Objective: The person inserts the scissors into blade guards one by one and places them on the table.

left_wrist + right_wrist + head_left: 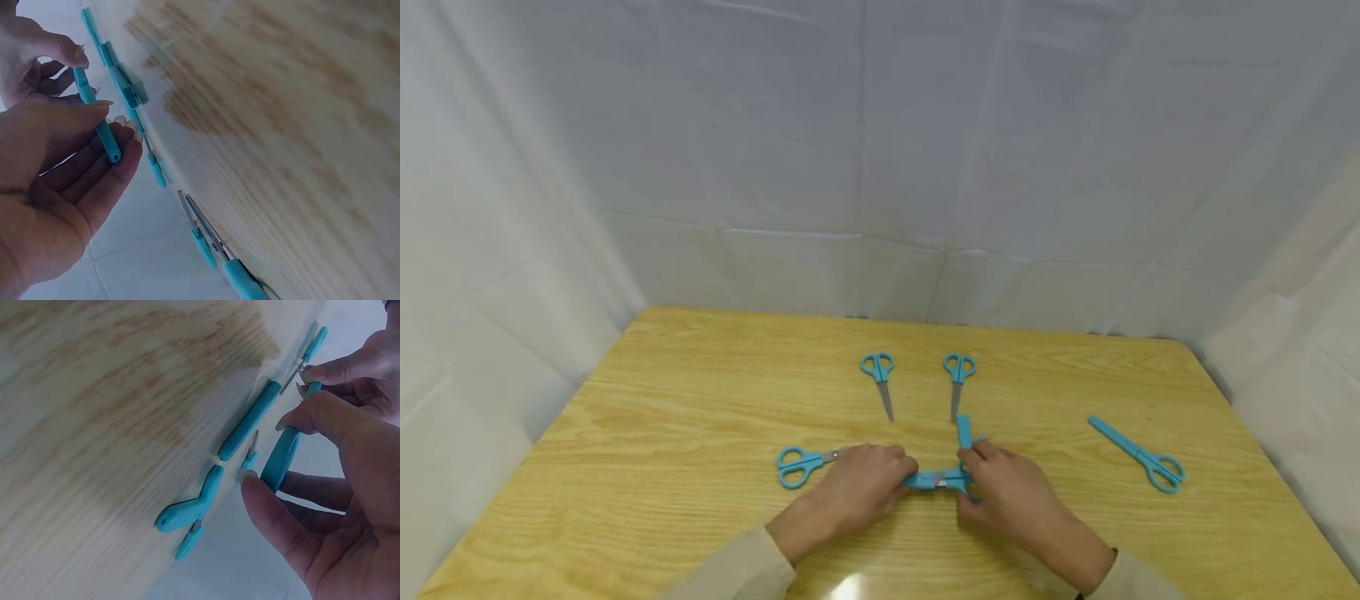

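Observation:
Both hands hold one pair of blue-handled scissors (pixel 957 479) low over the table. My left hand (pixel 867 481) pinches the blue blade sheath (pixel 107 137) between thumb and fingers. Some grey blade shows between sheath and handle in the head view. My right hand (pixel 1011 496) grips the scissors by the handle loops, thumb and fingers curled on them. A separate flat blue sheath (pixel 964 430) lies just beyond the right hand, partly hidden by it. Beside the left hand lie uncovered scissors (pixel 801 465), their blade tips hidden behind that hand.
Two uncovered scissors lie farther back, one pair (pixel 878 371) at centre left and another pair (pixel 958 371) at centre. Scissors with a covered blade (pixel 1138 454) lie to the right. White sheeting (pixel 880 167) hangs around the wooden table (pixel 700 375).

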`<act>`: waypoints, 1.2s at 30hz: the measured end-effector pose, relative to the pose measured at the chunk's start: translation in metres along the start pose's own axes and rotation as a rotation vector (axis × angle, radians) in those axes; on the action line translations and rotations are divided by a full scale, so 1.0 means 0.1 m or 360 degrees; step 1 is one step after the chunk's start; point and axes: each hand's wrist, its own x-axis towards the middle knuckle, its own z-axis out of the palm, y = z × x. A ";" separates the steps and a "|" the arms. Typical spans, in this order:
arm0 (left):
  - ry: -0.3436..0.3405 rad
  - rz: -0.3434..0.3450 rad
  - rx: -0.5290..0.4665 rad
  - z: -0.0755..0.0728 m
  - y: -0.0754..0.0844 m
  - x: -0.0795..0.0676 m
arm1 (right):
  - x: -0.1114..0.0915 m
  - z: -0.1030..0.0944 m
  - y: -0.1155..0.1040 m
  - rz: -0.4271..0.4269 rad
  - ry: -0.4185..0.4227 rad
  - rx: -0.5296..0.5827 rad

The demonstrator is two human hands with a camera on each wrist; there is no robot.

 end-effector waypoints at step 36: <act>0.0037 0.0013 -0.0101 0.01 -0.01 -0.03 | 0.00 -0.10 -0.07 0.0023 -0.0168 0.0265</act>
